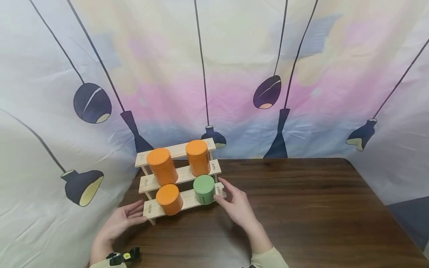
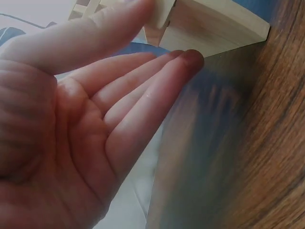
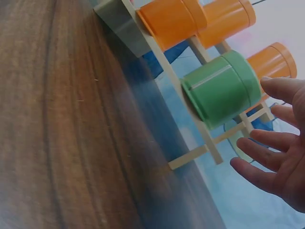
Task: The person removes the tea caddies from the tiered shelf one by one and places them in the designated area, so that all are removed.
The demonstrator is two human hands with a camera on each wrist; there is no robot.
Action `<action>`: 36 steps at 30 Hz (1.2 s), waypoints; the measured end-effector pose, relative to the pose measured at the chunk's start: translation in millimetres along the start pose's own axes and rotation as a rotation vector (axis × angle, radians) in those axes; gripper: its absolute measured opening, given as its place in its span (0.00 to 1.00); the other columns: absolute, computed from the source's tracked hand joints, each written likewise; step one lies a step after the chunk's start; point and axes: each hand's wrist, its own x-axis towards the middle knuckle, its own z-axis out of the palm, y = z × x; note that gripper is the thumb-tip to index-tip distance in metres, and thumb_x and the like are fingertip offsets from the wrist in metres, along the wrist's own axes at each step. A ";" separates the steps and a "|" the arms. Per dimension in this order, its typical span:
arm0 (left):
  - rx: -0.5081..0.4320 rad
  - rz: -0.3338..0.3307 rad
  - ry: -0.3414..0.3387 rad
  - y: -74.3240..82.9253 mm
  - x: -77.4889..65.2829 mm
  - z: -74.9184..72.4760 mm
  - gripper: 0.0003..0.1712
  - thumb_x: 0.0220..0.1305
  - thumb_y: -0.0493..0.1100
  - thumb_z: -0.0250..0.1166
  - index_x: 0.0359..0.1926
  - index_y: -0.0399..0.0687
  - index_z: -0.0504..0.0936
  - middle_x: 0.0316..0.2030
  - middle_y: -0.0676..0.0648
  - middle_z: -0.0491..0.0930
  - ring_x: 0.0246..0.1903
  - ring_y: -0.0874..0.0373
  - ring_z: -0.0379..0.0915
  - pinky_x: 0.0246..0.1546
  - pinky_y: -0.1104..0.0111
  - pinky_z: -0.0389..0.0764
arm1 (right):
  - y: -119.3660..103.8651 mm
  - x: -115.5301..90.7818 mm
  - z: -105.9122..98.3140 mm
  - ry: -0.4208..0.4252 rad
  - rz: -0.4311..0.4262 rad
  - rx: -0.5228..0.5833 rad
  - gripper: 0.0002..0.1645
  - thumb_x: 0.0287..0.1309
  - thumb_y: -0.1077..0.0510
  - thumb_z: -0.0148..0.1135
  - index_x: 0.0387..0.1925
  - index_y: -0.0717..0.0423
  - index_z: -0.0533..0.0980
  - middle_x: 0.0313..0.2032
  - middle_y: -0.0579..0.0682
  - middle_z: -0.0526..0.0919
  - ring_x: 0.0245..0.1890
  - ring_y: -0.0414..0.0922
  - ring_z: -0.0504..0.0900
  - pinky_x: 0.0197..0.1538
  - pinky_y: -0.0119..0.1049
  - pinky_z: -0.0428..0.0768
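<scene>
A three-step wooden shelf (image 1: pixel 153 209) stands toward the left of the table in the head view. Its lowest step bears a short orange canister (image 1: pixel 169 203) and a green canister (image 1: pixel 204 192). Higher up are two taller orange canisters, one on the left (image 1: pixel 163 168) and one on the right (image 1: pixel 200 160). My left hand (image 1: pixel 117 222) is at the left end of the lowest step, thumb against the wood and fingers extended in the left wrist view. With fingers spread, my right hand (image 1: pixel 237 207) is at that step's right end, its thumb close to the green canister; contact is unclear.
The dark wooden table (image 1: pixel 301 208) extends to the right of the shelf. Behind it hangs a pale curtain (image 1: pixel 241 48) printed with lamps. A black strap (image 1: pixel 124 256) sits around the left wrist.
</scene>
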 end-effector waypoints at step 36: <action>0.020 0.066 0.089 21.9 27.3 37.9 0.36 0.71 0.24 0.64 0.75 0.20 0.63 0.71 0.24 0.69 0.67 0.36 0.75 0.58 0.67 0.84 | 10.7 5.5 7.0 0.006 -0.084 -0.038 0.45 0.64 0.54 0.79 0.78 0.49 0.70 0.71 0.55 0.78 0.67 0.55 0.80 0.63 0.59 0.82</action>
